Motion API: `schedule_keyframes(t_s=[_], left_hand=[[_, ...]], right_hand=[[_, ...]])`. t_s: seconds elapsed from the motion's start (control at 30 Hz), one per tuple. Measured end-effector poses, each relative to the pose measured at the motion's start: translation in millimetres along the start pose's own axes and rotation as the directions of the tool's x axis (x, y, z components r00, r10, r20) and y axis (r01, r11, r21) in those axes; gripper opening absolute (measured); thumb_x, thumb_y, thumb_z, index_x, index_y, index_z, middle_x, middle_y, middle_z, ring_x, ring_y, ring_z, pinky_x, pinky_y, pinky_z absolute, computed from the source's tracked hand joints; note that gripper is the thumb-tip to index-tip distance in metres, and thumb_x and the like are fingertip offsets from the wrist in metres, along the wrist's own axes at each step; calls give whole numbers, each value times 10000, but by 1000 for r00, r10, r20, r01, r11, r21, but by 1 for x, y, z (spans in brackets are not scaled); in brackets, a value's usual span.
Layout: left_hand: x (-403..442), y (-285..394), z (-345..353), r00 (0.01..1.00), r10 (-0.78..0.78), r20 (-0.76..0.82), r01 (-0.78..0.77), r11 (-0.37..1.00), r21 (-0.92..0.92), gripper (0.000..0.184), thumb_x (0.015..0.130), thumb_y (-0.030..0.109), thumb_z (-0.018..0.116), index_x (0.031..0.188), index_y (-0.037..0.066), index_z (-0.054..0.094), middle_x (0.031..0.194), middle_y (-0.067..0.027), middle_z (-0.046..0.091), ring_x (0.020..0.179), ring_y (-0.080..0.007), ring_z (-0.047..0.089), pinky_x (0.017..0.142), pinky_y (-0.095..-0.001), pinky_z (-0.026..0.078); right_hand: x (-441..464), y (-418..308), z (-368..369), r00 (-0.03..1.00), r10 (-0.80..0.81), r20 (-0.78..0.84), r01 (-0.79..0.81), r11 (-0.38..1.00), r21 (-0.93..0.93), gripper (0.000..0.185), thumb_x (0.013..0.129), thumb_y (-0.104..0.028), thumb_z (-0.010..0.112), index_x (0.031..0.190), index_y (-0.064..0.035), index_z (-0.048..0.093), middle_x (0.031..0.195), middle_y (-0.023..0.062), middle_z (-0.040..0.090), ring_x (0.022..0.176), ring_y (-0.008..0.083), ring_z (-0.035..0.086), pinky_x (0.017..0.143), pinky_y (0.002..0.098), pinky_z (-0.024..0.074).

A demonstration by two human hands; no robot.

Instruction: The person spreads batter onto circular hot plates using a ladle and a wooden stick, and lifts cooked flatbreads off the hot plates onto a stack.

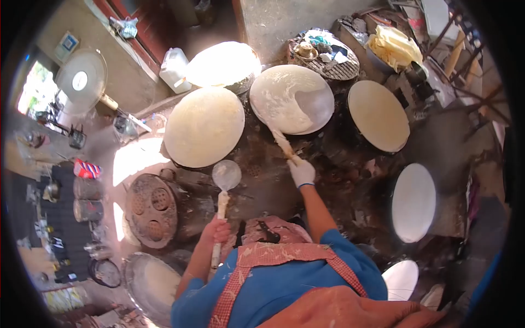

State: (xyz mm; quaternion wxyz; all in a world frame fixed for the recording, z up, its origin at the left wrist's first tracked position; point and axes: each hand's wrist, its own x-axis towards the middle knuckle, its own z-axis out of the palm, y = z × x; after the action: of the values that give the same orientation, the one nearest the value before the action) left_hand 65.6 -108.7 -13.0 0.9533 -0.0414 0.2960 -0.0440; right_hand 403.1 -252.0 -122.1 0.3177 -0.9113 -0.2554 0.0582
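Observation:
My left hand [215, 231] is wrapped round the long pale handle of a round-headed ladle [226, 175], held upright in front of my body. Its head looks wet with pale liquid. My right hand [302, 172], in a white glove, grips a batter-coated stick-like spreader [281, 143]. That spreader's far end reaches the near edge of a round griddle [317, 108]. Pale batter [276, 101] covers most of this griddle, while its right side shows bare grey. Left of it, another round griddle [204, 127] carries a full pale sheet.
Further round griddles stand at the right [378, 116] and in bright sunlight behind [223, 64]. A rusty round lid with holes [151, 210] and a batter basin [150, 287] lie to my left. White discs [413, 202] sit at right; a fan [82, 80] stands back left.

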Motion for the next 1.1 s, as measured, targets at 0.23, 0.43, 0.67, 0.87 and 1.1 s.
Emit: schedule_keyframes(t_s=[0.23,0.43,0.67,0.87,1.1], left_hand=[[-32,-25,-6,974,20,228,-30,999,37,527,925,65,375,1346,375,310,596,-29,361,372,-92,342,284,-203,299],[-22,-44,5,942,185,282,-211,975,66,647,865,63,459,1410,331,237,677,-58,386,450,-112,368,345,-222,350],[0,-51,11,902,214,376,-224,974,-16,613,894,53,406,1424,305,229,633,-49,372,430,-105,369,348,-232,356],[39,-57,24,919,109,380,-47,984,-169,551,916,49,344,1418,261,264,625,-49,379,416,-102,390,340,-222,370],[77,-57,46,983,2,184,57,947,-317,484,921,50,334,1369,229,373,618,-38,367,423,-106,383,343,-232,354]], right_hand=[[-22,51,-68,964,218,-153,-222,975,-11,237,832,-354,568,990,-206,664,725,151,638,614,309,622,580,413,498],[1,11,-28,995,70,70,-74,995,64,341,834,-444,518,1016,-191,655,894,159,642,858,355,605,763,436,471],[63,46,-90,979,116,-165,-73,967,245,303,817,-347,580,925,-77,666,855,206,626,805,364,604,706,421,473],[26,92,-69,997,21,80,-26,998,64,313,808,-391,578,978,-144,667,828,166,638,777,334,616,714,442,477],[109,86,-97,994,107,15,-109,983,151,327,818,-357,578,1052,-140,651,894,177,644,858,352,610,730,409,481]])
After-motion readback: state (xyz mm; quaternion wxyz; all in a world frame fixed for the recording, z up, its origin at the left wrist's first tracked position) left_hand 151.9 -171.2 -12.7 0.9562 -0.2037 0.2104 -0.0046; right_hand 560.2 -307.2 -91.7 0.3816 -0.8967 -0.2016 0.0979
